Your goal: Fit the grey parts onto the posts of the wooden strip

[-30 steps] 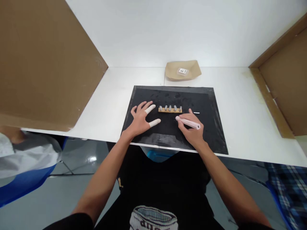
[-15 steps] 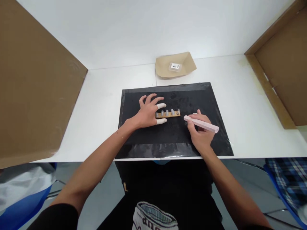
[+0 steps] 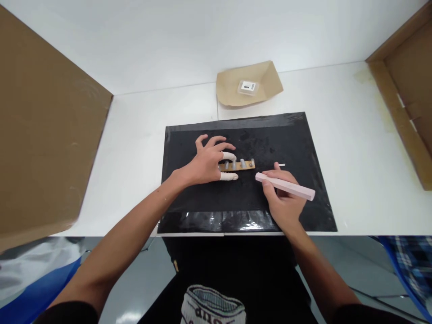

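Observation:
My left hand (image 3: 208, 163) rests on the black mat (image 3: 199, 198), with white covers on its thumb and index finger. These two fingers lie apart on either side of a narrow tan strip (image 3: 249, 165). Several greyish, translucent nail-shaped pieces (image 3: 243, 163) stand along the strip. The index fingertip is close to one of them; whether it touches cannot be made out. My right hand (image 3: 286, 198) is closed around a pale pink, faceted pen-shaped tool (image 3: 286, 185), its near end pointing left, just off the strip's right end. Beyond that hand a thin silvery rod (image 3: 282, 164) shows.
Behind the mat, a brown paper tray (image 3: 229, 96) holds a small clear box with a white label (image 3: 249, 87). Cardboard panels stand at left (image 3: 50, 126) and right (image 3: 401, 121) on the white table (image 3: 138, 130). The table's front edge runs just below the mat.
The camera view has shifted slightly. My left index finger has come closer to the pieces on the strip. The pink tool remains in my right hand, and the thin rod shows more clearly.

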{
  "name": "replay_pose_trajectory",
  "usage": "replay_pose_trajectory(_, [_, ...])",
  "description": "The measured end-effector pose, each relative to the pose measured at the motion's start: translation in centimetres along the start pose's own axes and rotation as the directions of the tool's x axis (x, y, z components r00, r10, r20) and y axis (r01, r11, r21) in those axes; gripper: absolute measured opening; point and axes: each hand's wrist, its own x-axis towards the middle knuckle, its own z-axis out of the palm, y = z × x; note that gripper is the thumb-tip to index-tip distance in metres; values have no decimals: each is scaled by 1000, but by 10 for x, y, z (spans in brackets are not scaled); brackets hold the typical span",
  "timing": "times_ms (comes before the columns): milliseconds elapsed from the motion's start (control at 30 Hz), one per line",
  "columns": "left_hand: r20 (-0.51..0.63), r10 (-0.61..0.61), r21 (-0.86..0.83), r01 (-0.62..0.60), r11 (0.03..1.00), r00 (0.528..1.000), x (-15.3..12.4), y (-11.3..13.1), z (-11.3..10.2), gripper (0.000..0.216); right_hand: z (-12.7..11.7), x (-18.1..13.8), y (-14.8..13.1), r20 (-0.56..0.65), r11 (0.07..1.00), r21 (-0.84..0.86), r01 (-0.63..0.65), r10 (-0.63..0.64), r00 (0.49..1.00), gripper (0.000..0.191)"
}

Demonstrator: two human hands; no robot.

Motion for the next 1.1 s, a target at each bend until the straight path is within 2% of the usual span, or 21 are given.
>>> replay_pose_trajectory(133, [40,24,6,-24,1000,999,5,-1,-1,33,0,0,1,26,1000,4,-10,10,1000,13])
replay_pose_trajectory(300, [42,44,30,-46,999,998,5,-3,-3,28,0,1,1,-14,999,-4,-33,33,999,11])
replay_pose_trajectory(467, [14,25,79,-26,997,1000,-1,1,-5,54,-3,1,-2,-7,998,-20,-55,55,998,10])
replay_pose_trajectory(600, [-63,-28,100,34,994,998,-5,12,-8,55,-6,1,-5,6,997,-2,-75,75,997,10])
replay_pose_trajectory(767, [-39,-60,157,65,986,997,-10,23,-8,71,-7,1,-10,41,992,20,-121,120,992,11])
replay_pose_trajectory(900, [-24,-51,144,54,988,998,-13,21,-7,60,-8,0,-12,67,993,40,-112,110,992,15])
replay_pose_trajectory(1100, [-62,-58,142,67,988,996,-10,20,2,38,-10,-1,-11,124,995,56,-77,70,990,18])
